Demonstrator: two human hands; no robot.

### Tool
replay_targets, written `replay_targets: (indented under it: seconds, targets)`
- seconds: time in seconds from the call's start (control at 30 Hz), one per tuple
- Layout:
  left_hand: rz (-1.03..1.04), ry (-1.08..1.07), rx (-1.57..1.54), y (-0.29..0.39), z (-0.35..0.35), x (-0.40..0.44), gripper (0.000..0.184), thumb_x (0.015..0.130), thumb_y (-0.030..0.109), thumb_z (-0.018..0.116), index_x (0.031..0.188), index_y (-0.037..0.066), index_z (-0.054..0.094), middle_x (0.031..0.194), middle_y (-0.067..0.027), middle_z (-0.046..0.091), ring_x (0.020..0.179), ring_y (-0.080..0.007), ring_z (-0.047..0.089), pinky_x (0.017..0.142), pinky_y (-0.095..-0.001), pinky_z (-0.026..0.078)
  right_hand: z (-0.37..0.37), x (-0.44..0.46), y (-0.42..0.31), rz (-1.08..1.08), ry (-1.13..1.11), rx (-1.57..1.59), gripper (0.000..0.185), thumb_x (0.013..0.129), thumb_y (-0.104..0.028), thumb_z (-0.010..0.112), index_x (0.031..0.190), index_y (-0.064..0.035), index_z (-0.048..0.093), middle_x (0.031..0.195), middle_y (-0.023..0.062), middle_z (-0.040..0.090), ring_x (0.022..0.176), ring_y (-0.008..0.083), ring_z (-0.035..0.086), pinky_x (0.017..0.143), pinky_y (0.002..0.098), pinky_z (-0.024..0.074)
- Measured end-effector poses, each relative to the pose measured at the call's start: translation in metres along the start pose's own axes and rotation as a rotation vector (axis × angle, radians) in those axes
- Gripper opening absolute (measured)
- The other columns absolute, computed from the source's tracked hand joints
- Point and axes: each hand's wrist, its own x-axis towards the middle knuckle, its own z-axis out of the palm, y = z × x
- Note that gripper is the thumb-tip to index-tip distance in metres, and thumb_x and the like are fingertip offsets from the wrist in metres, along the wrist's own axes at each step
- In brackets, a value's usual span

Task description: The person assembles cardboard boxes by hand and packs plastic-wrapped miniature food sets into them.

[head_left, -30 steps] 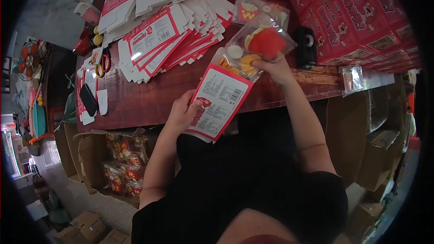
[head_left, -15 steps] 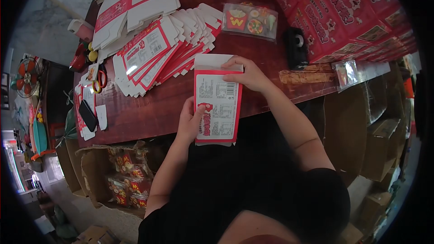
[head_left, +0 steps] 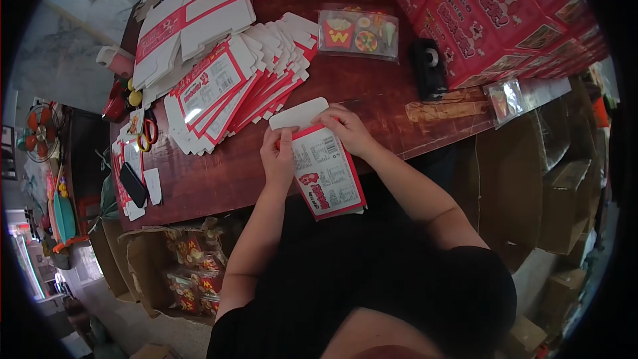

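Note:
A red and white printed carton [head_left: 324,173] is held between my hands at the table's front edge, its printed panel facing up and its white end flap [head_left: 299,114] raised at the far end. My left hand [head_left: 278,156] pinches the carton's left far corner near the flap. At the right far corner, my right hand [head_left: 347,129] grips the carton where flap and panel meet. Just beyond lies a fanned pile of flat cartons [head_left: 219,90]. The carton's underside is hidden.
A clear pack of toy food [head_left: 357,34] and a black tape dispenser [head_left: 427,70] lie farther back. Red boxes [head_left: 492,20] are stacked at the right. Scissors [head_left: 147,131] and a phone [head_left: 133,185] sit left. Below, an open cardboard box [head_left: 149,272] holds several packs.
My left hand has moved up from the carton's lower left side to its far corner. The carton has tilted, and its white flap now stands out more widely.

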Motion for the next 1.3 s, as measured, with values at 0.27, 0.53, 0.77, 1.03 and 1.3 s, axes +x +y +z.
replay_targets:
  seconds: [0.27, 0.53, 0.77, 1.03, 1.3]
  targets:
    - [0.107, 0.024, -0.209, -0.009, 0.006, 0.004, 0.031, 0.083, 0.002, 0.063, 0.107, 0.002, 0.044, 0.1, -0.013, 0.056, 0.098, -0.0202, 0.057, 0.086, -0.0299, 0.045, 0.004, -0.016, -0.019, -0.015, 0.194, 0.07, 0.016, 0.083, -0.005, 0.061, 0.099, -0.0029, 0.062, 0.103, 0.0094, 0.059, 0.1, 0.0172, 0.055, 0.09, 0.0299, 0.0423]
    - [-0.216, -0.027, -0.209, 0.045, 0.01, 0.01, 0.022, 0.083, 0.005, 0.063, 0.102, -0.002, 0.056, 0.097, -0.0114, 0.062, 0.098, -0.0178, 0.058, 0.086, -0.0287, 0.046, 0.019, -0.01, -0.025, 0.235, 0.402, 0.342, 0.01, 0.085, -0.009, 0.061, 0.093, -0.003, 0.059, 0.1, 0.0058, 0.06, 0.09, 0.0115, 0.057, 0.079, 0.0242, 0.0458]
    - [-0.046, -0.227, -0.058, 0.05, 0.0, 0.001, 0.02, 0.084, 0.011, 0.065, 0.099, -0.001, 0.064, 0.111, -0.0155, 0.062, 0.103, -0.0184, 0.057, 0.088, -0.029, 0.045, 0.006, 0.003, -0.031, 0.396, 0.379, 0.728, 0.012, 0.088, -0.014, 0.06, 0.091, -0.0035, 0.061, 0.086, 0.0034, 0.062, 0.078, 0.0089, 0.057, 0.071, 0.0229, 0.0467]
    - [-0.176, -0.129, -0.22, 0.028, -0.017, 0.009, 0.015, 0.083, 0.009, 0.065, 0.095, -0.001, 0.063, 0.105, -0.0123, 0.063, 0.096, -0.0173, 0.059, 0.083, -0.0285, 0.048, -0.031, -0.002, -0.034, 0.195, -0.06, 0.562, 0.039, 0.096, -0.029, 0.044, 0.121, 0.0, 0.051, 0.125, 0.0172, 0.052, 0.119, 0.0231, 0.048, 0.096, 0.0348, 0.0404]
    - [-0.239, 0.406, -0.867, 0.054, -0.034, 0.015, 0.016, 0.084, 0.008, 0.063, 0.095, 0.006, 0.051, 0.098, -0.0078, 0.061, 0.091, -0.0198, 0.061, 0.082, -0.0345, 0.052, -0.012, -0.054, -0.031, 0.376, -0.267, -0.027, 0.101, 0.055, -0.024, 0.088, 0.137, -0.0056, 0.033, 0.138, 0.0136, 0.037, 0.125, 0.0274, 0.04, 0.104, 0.0415, 0.0339]
